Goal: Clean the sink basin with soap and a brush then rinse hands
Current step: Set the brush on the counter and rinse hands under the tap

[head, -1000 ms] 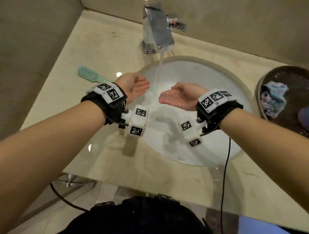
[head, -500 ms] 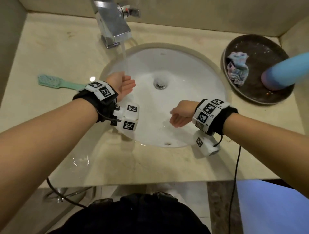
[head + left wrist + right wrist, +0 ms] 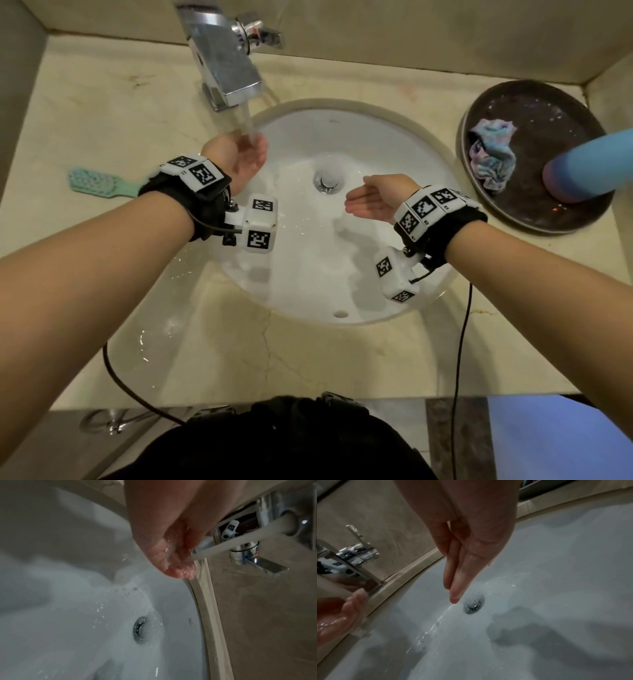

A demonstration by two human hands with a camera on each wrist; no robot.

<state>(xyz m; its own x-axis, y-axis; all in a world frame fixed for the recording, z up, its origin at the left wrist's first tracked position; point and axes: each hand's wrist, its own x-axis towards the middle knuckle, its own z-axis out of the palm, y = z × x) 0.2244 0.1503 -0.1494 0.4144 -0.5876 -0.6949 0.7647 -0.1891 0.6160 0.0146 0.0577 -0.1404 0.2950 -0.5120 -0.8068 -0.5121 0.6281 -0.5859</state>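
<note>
Both hands are held over the white sink basin [image 3: 359,144], well apart from each other, nothing gripped in either. The left hand [image 3: 239,159] is cupped palm-up right under the chrome faucet [image 3: 224,73], at the basin's back-left rim, and the water stream [image 3: 248,125] is caught in the palm. In the left wrist view the stream [image 3: 240,539] is seen hitting the wet fingertips [image 3: 178,572], with droplets scattered down toward the drain [image 3: 139,630].

The right hand [image 3: 375,198] is kept just right of the drain [image 3: 328,178], fingers straight and pressed together. From the right wrist view those fingers [image 3: 458,582] are pointed down at the drain [image 3: 474,604], and a thin trickle is seen running off the tips.

The teal brush [image 3: 99,183] is left lying flat on the beige countertop [image 3: 102,102], left of the basin, untouched. To the right of the basin a dark round tray [image 3: 534,113] is parked, with a crumpled cloth [image 3: 493,154] and a blue bottle [image 3: 589,168] on it.
</note>
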